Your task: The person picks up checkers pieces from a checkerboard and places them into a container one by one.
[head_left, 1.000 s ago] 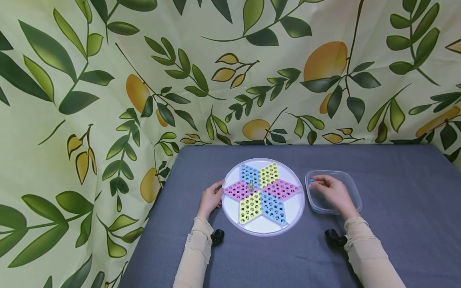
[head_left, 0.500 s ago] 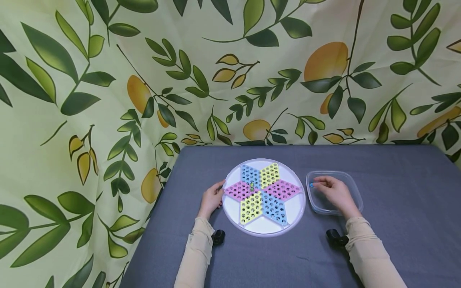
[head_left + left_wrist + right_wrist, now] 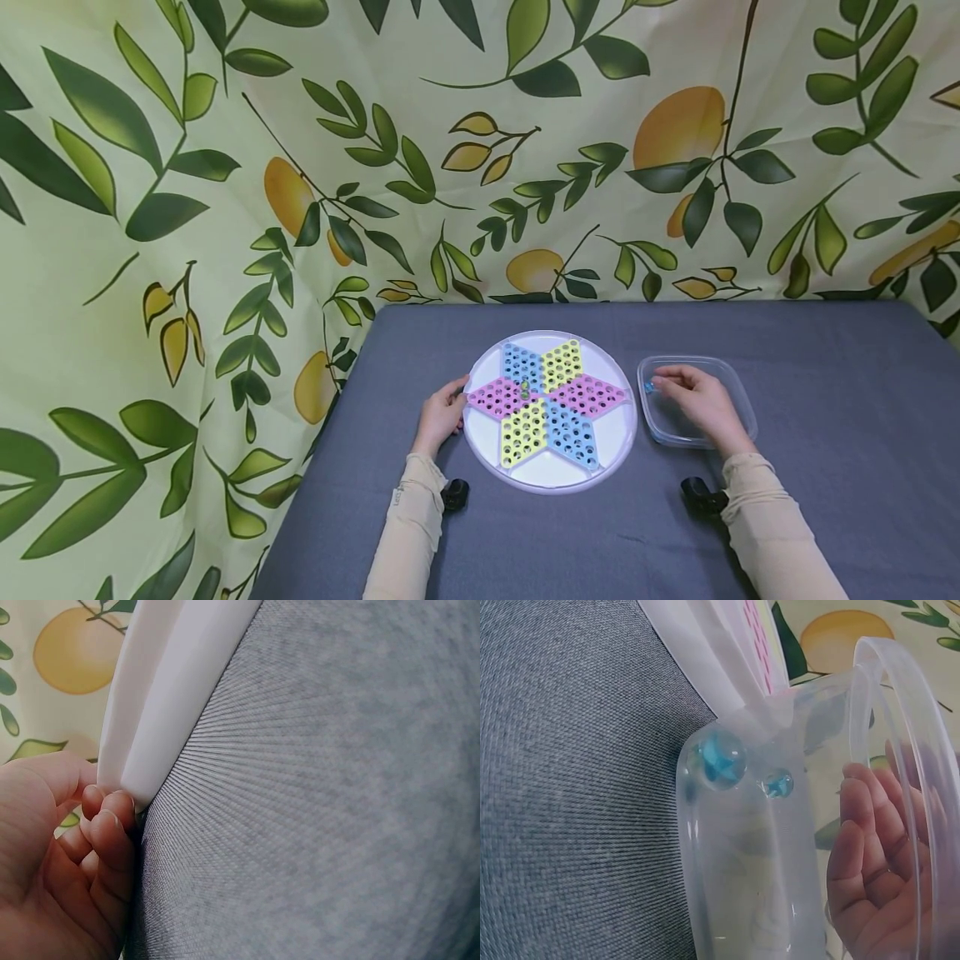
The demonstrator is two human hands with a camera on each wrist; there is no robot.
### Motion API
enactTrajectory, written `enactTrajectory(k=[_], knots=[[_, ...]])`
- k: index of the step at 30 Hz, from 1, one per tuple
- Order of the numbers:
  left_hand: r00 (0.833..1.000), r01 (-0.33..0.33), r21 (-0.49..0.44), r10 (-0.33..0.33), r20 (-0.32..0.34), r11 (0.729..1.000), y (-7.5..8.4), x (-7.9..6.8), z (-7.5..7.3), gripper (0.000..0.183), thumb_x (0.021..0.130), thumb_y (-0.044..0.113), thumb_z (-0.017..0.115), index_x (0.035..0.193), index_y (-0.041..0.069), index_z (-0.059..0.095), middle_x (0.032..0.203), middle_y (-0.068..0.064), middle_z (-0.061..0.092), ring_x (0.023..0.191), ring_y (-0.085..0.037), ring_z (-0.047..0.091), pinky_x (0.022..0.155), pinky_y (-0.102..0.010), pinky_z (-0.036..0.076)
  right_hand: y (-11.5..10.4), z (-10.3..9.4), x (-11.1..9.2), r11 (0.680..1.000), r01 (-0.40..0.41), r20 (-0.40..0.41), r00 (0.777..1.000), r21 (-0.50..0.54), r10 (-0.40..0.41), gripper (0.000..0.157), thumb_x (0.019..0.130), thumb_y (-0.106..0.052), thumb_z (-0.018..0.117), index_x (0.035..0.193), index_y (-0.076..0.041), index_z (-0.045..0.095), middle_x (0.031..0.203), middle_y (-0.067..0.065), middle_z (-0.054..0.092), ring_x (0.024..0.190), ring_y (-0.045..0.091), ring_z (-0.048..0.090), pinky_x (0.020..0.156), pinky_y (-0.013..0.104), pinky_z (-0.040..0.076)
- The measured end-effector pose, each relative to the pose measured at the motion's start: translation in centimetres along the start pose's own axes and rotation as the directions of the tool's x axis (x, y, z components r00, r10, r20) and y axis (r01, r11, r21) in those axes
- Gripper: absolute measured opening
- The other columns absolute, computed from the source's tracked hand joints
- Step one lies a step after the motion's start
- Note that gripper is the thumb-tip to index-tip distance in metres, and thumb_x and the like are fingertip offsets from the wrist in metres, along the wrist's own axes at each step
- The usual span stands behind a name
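A round white Chinese checkers board (image 3: 487, 467) with a blue, yellow and pink star lies on the table, carrying a few small marbles (image 3: 524, 390) near its centre. My left hand (image 3: 439, 417) pinches the left edge of the board; in the left wrist view the fingertips (image 3: 112, 817) curl against the underside of its rim. Over the clear plastic tub (image 3: 738, 400) hovers my right hand (image 3: 697, 403), fingers loosely bent and apparently holding nothing. Blue glass marbles (image 3: 721, 760) show low in the tub in the right wrist view. The fingers (image 3: 866, 825) appear through its wall.
Grey cloth covers the table (image 3: 585, 542). The tub stands just right of the board, a narrow gap between them. A leaf-and-fruit patterned curtain (image 3: 480, 167) hangs behind and to the left. Black wrist cameras (image 3: 701, 497) sit beside both forearms.
A blue marble that was at my right fingertips now shows just below them, within the tub. The right hand has barely shifted. My left hand stays on the board's edge.
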State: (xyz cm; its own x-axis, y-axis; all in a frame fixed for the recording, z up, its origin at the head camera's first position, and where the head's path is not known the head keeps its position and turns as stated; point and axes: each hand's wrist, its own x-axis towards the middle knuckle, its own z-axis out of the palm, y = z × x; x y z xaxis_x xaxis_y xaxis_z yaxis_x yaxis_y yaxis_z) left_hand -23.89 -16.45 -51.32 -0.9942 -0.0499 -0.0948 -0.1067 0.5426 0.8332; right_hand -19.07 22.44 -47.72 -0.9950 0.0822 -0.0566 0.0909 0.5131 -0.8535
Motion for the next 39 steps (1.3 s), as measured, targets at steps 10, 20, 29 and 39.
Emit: enactTrajectory(k=[10,20,29,39], knots=[[1.0,-0.006,-0.002,0.006,-0.002,1.0,0.1,-0.1,0.0,0.037,0.092,0.017,0.053,0.128,0.021,0.058,0.06,0.001,0.043,0.046,-0.01,0.046,0.043,-0.022,0.043,-0.1,0.0,-0.2,1.0,0.002,-0.021,1.0,0.026,-0.002,0.051,0.092,-0.041,0.052,0.123,0.0,0.056,0.108,0.018,0.062,0.078,-0.009,0.052,0.07,0.016,0.048],[1.0,-0.022,-0.002,0.022,-0.006,1.0,0.2,0.0,-0.1,0.037,0.091,0.017,0.053,0.128,0.019,0.059,0.058,0.001,0.044,0.045,-0.009,0.047,0.042,-0.022,0.043,-0.8,-0.4,-0.7,0.999,0.01,-0.087,0.996,0.039,-0.006,0.052,0.089,-0.045,0.057,0.119,-0.003,0.059,0.096,0.005,0.066,0.077,-0.004,0.055,0.065,0.024,0.048],[0.999,-0.035,-0.007,0.034,-0.021,0.999,0.0,0.1,-0.1,0.036,0.091,0.015,0.053,0.126,0.018,0.06,0.057,0.003,0.042,0.043,-0.008,0.046,0.041,-0.02,0.043,3.6,0.6,1.8,1.0,0.018,-0.137,0.99,0.019,-0.015,0.074,0.074,-0.077,0.047,0.115,-0.017,0.062,0.096,0.002,0.066,0.078,0.0,0.058,0.063,0.015,0.045],[0.999,-0.032,-0.01,0.032,-0.017,0.999,-0.1,-0.1,0.0,0.037,0.091,0.016,0.054,0.127,0.018,0.06,0.057,0.002,0.042,0.043,-0.009,0.046,0.041,-0.02,0.042,5.5,1.6,3.0,0.999,0.033,-0.165,0.986,-0.018,-0.036,0.071,0.072,-0.081,0.042,0.115,-0.027,0.06,0.099,-0.002,0.066,0.083,0.002,0.059,0.07,0.018,0.047]])
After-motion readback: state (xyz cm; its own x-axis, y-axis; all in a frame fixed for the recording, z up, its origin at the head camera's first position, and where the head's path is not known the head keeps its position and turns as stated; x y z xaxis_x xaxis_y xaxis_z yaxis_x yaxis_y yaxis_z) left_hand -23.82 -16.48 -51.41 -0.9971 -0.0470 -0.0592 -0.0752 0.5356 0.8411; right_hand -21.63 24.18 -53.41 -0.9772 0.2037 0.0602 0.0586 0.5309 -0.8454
